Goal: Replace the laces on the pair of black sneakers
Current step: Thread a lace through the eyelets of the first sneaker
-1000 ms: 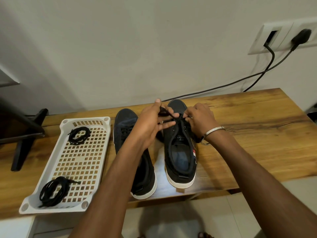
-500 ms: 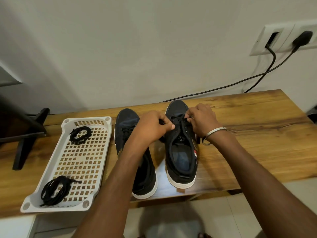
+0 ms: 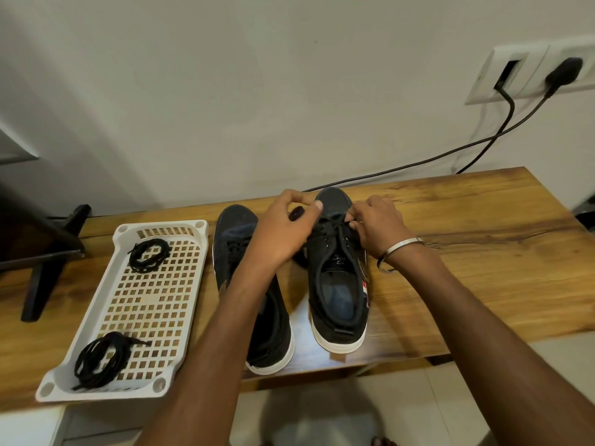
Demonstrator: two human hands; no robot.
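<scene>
Looks like early days: both hands are on the right sneaker [image 3: 338, 272], left hand [image 3: 283, 230] and right hand [image 3: 376, 225] each pinching its lace [image 3: 335, 225] near the toe. The left sneaker [image 3: 254, 284] looks untouched. Two lace bundles [image 3: 149, 255] wait in the white basket [image 3: 128, 389] on the table [image 3: 483, 252]. Nothing's blocking.

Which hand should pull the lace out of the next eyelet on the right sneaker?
Probably the right hand: its fingers already pinch the lace at the eyelets, while the left hand grips another bit.
</scene>
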